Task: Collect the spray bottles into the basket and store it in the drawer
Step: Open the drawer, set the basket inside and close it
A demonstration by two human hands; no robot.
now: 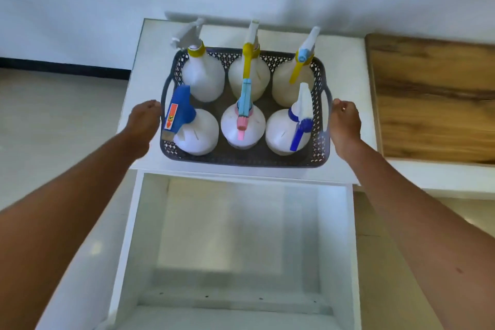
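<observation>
While the grey basket (242, 159) sat on the white cabinet top (150, 67) at twelve o'clock, holding six spray bottles (242, 126), the left hand (143, 122) at nine and right hand (345, 122) at three reached its handles; grip unclear. An open drawer (233, 222) lay at six.

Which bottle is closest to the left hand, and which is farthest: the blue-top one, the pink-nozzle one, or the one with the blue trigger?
From the left hand:
1. Blue-top bottle, front left of the basket, nearest.
2. Pink-nozzle bottle, front middle.
3. Blue-trigger bottle, front right, farthest.
</observation>
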